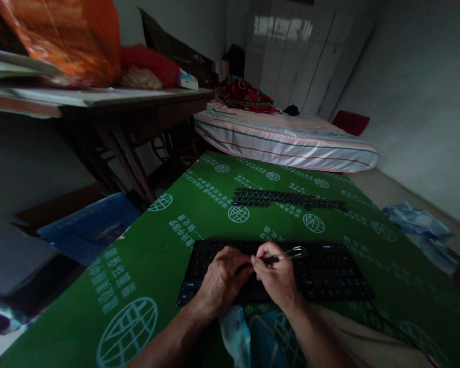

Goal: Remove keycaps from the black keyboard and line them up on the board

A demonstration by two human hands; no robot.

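A black keyboard (331, 273) lies on the green board, with some of its keys removed in the middle. Over it, my right hand (276, 273) is closed around the dark handle of a wire keycap puller (294, 252), whose thin metal loops point to the right. The fingers of my left hand (226, 276) are curled and pinched together, meeting the right fingertips above the keyboard. Whatever sits between the left fingertips is too small and covered to make out. Farther back, several loose black keycaps (287, 198) lie in rows.
The green board (138, 271) with white globe prints carries everything. A blue-and-white cloth (235, 335) and a beige cloth (341, 327) lie at the near edge. A cable (394, 329) runs off right. Left stand a desk (138, 105) and a blue container (84, 227); a bed (283, 140) is behind.
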